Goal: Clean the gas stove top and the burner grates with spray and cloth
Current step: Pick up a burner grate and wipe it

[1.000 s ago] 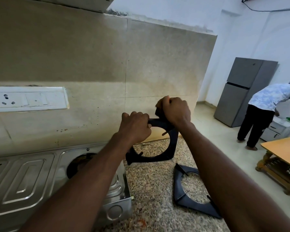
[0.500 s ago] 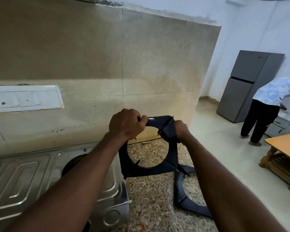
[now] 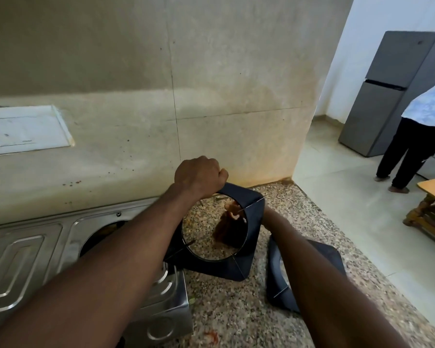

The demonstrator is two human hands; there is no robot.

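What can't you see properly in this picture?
Head view:
- Right hand: mostly behind the held grate, blurred; what it holds is unclear.
- Second grate: partly covered by the right forearm.
- Stove: cut off at the left edge; burner hole partly hidden by the left arm.

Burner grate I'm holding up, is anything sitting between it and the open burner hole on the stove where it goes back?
Nothing visible does. The burner grate stands on the counter beside the stove's right end, left hand gripping its top. Only the left forearm crosses over the burner hole; the second grate lies further right.
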